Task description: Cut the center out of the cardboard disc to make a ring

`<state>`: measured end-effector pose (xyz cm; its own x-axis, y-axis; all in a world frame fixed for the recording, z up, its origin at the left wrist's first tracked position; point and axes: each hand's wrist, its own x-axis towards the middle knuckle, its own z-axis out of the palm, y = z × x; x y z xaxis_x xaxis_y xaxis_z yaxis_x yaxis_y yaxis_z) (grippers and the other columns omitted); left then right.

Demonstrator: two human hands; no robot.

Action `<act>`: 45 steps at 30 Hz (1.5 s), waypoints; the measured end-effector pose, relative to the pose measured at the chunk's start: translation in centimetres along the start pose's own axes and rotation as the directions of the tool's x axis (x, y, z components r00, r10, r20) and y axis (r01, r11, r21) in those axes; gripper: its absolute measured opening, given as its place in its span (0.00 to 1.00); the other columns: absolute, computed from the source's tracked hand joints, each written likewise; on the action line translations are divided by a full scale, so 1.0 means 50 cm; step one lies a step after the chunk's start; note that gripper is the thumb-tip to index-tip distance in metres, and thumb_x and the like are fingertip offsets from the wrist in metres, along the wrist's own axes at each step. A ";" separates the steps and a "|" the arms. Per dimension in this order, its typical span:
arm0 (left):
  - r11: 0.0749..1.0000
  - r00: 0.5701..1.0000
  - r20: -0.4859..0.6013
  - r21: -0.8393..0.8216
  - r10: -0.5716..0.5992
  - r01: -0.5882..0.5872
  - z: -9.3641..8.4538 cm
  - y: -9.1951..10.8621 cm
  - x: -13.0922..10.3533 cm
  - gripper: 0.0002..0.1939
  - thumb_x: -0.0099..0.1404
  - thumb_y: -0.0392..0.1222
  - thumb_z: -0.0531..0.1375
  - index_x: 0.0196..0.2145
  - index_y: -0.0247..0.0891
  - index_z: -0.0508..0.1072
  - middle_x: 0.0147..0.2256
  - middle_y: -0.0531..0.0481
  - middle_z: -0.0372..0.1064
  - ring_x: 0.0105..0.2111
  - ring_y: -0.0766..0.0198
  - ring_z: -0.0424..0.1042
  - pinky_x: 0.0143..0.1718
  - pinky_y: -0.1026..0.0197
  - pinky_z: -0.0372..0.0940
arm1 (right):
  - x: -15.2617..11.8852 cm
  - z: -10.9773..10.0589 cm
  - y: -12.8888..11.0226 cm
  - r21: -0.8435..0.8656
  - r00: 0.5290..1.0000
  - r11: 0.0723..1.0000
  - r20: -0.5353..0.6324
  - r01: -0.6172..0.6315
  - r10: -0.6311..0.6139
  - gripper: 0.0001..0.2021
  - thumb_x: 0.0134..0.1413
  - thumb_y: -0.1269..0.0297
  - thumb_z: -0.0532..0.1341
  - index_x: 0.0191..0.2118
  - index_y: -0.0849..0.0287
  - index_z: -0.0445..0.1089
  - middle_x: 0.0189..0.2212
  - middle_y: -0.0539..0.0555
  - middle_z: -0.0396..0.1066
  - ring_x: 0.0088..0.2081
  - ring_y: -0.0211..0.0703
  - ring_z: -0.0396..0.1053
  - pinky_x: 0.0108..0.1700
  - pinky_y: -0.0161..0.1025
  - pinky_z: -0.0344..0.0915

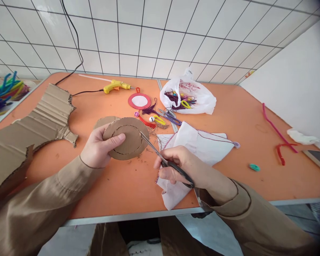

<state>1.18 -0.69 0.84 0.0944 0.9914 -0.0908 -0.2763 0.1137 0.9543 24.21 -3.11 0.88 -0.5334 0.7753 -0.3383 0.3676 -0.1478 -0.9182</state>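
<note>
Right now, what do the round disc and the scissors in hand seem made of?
Disc: apparently cardboard, with a matte brown face and ragged cut edges. Scissors: blades look like metal, grey with a slight sheen; handles are black, probably plastic, though that is uncertain.

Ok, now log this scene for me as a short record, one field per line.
Left grip: holding a round cardboard disc, thumb on top
Right grip: holding black-handled scissors, tips at the disc's ring-shaped cut
Surface: orange table
Left side: large cardboard piece, jagged edges
Back: yellow glue gun, white plastic bag of colorful trinkets
Beside right grip: white cloth, red-stitched edge
</note>
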 end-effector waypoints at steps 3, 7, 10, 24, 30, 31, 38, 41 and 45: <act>0.994 0.996 0.021 0.068 0.081 -0.083 -0.003 -0.006 -0.001 0.12 0.51 0.42 0.70 0.35 0.37 0.79 0.30 0.48 0.77 0.32 0.55 0.75 0.33 0.57 0.68 | -0.002 -0.008 0.010 0.033 0.997 0.999 0.070 0.016 -0.019 0.16 0.50 0.52 0.67 0.32 0.63 0.69 0.21 0.46 0.64 0.20 0.32 0.62 0.21 0.30 0.57; 0.974 0.984 0.052 0.141 0.171 -0.177 -0.011 -0.011 -0.001 0.09 0.52 0.44 0.69 0.32 0.40 0.79 0.28 0.50 0.75 0.31 0.57 0.73 0.32 0.58 0.66 | -0.003 -0.012 0.010 0.028 0.998 1.000 0.066 -0.001 -0.001 0.19 0.48 0.49 0.68 0.32 0.63 0.69 0.20 0.46 0.64 0.19 0.33 0.63 0.19 0.30 0.57; 0.958 0.975 0.077 0.188 0.207 -0.219 -0.015 -0.012 -0.002 0.08 0.54 0.45 0.69 0.31 0.41 0.79 0.27 0.51 0.73 0.31 0.58 0.72 0.35 0.57 0.66 | -0.002 -0.011 0.001 0.043 0.997 0.999 0.073 -0.030 0.027 0.22 0.44 0.47 0.69 0.31 0.63 0.69 0.20 0.46 0.63 0.19 0.34 0.64 0.18 0.30 0.57; 0.995 0.999 -0.020 -0.085 -0.048 0.046 0.006 -0.009 -0.002 0.14 0.49 0.40 0.71 0.35 0.37 0.78 0.32 0.48 0.78 0.33 0.56 0.77 0.36 0.58 0.70 | 0.000 0.000 -0.006 0.031 0.998 0.999 0.061 -0.015 0.013 0.21 0.44 0.47 0.68 0.31 0.63 0.69 0.19 0.47 0.65 0.19 0.33 0.62 0.21 0.31 0.58; 0.990 0.997 -0.078 -0.141 -0.029 0.017 -0.002 -0.012 0.010 0.12 0.47 0.38 0.72 0.32 0.37 0.79 0.32 0.50 0.79 0.33 0.58 0.78 0.35 0.61 0.71 | 0.004 -0.003 -0.007 0.053 0.996 0.998 0.084 -0.031 0.027 0.22 0.45 0.46 0.68 0.31 0.63 0.68 0.20 0.46 0.62 0.19 0.33 0.63 0.20 0.31 0.59; 0.990 0.996 -0.084 -0.139 -0.015 0.004 -0.004 -0.012 0.011 0.12 0.47 0.38 0.72 0.32 0.37 0.79 0.32 0.49 0.79 0.34 0.58 0.78 0.35 0.61 0.71 | 0.005 -0.002 -0.008 0.058 0.996 0.998 0.087 -0.030 0.024 0.22 0.45 0.47 0.68 0.31 0.63 0.68 0.20 0.46 0.62 0.19 0.33 0.63 0.20 0.31 0.60; 0.992 0.995 -0.100 -0.121 0.020 -0.032 -0.011 -0.006 0.014 0.12 0.48 0.38 0.72 0.31 0.37 0.78 0.30 0.50 0.78 0.32 0.58 0.77 0.32 0.61 0.70 | 0.002 0.004 -0.001 0.097 0.994 0.995 0.099 0.025 -0.035 0.20 0.46 0.47 0.68 0.30 0.62 0.68 0.21 0.47 0.65 0.19 0.34 0.64 0.22 0.33 0.64; 0.995 0.995 -0.099 -0.093 0.018 -0.027 -0.014 -0.006 0.015 0.12 0.48 0.38 0.71 0.32 0.37 0.77 0.31 0.49 0.78 0.33 0.57 0.77 0.33 0.59 0.70 | -0.001 0.003 0.001 0.089 0.995 0.995 0.083 0.050 -0.057 0.20 0.46 0.48 0.68 0.29 0.62 0.69 0.21 0.47 0.64 0.19 0.33 0.63 0.22 0.32 0.64; 0.997 0.997 -0.063 -0.063 0.041 -0.045 -0.009 -0.007 0.012 0.11 0.48 0.38 0.71 0.31 0.36 0.78 0.31 0.48 0.78 0.33 0.55 0.76 0.34 0.57 0.69 | -0.001 0.003 -0.004 0.109 0.996 0.993 0.076 0.046 -0.054 0.20 0.44 0.48 0.68 0.28 0.62 0.68 0.20 0.46 0.62 0.18 0.32 0.61 0.21 0.31 0.62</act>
<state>0.88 -0.11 0.33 0.0226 0.9973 -0.0697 -0.3397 0.0732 0.9377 24.05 -3.21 1.03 -0.6092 0.7329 -0.3028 0.2578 -0.1781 -0.9496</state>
